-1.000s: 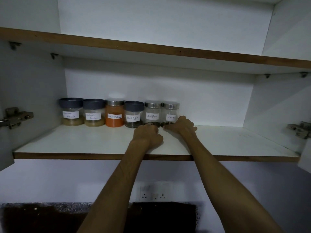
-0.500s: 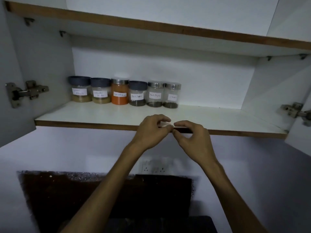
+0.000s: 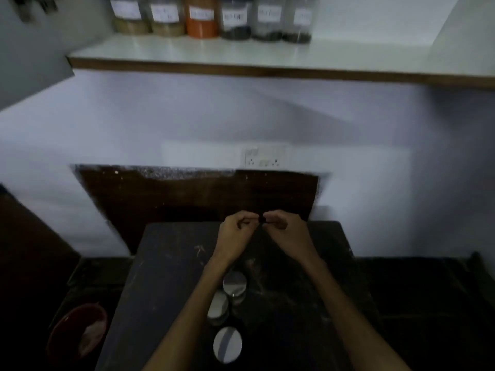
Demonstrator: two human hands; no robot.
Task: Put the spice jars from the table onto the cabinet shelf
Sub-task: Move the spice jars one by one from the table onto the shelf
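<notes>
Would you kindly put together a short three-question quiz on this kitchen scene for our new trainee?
1. How many spice jars stand in the row on the cabinet shelf?
2. True or false: the jar with orange contents stands at the far right end of the row.
3. Multiple choice: the left hand and right hand are (a) gripping a jar on the shelf, (b) held close together above the dark table, (c) resting on the wall socket.

Key: 1. Six. 2. False; it is third from the left. 3. b.
</notes>
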